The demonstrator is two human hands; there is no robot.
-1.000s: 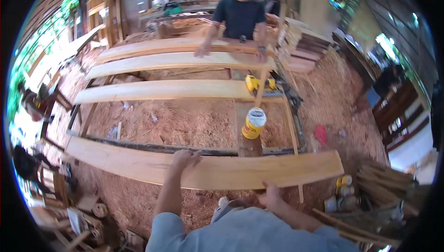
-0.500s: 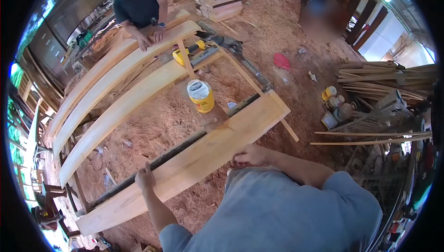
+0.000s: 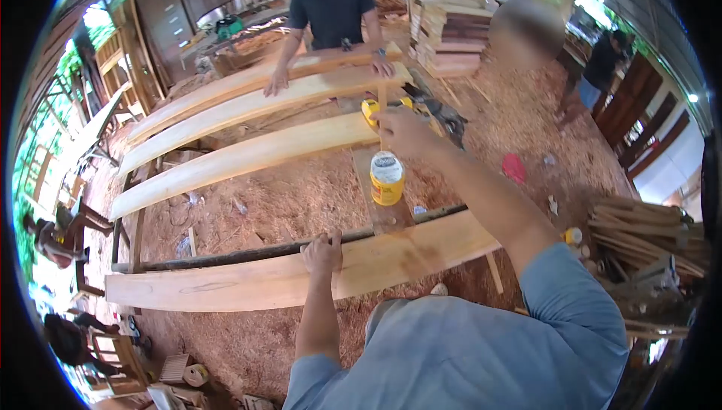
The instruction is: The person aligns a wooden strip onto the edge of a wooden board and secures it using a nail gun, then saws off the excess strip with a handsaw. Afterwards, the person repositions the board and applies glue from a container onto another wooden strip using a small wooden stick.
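A long pale wooden plank (image 3: pixel 248 283) lies across the near side of the frame supports. My left hand (image 3: pixel 322 253) is closed over its far edge, near the middle. My right hand (image 3: pixel 410 130) is stretched forward past a yellow tub with a white lid (image 3: pixel 387 184). Its fingers are closed around a thin wooden strip (image 3: pixel 383 95), which shows above and below them. Just behind that hand sits a yellow tool (image 3: pixel 369 111), partly hidden. The tub stands upright on a board (image 3: pixel 391 220) between the planks.
Several curved planks (image 3: pixel 248 165) lie parallel on the supports beyond. Across from me a person in a dark shirt (image 3: pixel 331 11) rests both hands on them. Sawdust covers the ground, with a red scrap (image 3: pixel 514 168) at right. Wood strips (image 3: pixel 639 233) are piled far right.
My right hand has left the near plank's side and reached forward to the thin strip. My left hand stays on the plank's far edge. The view has swung left and up.
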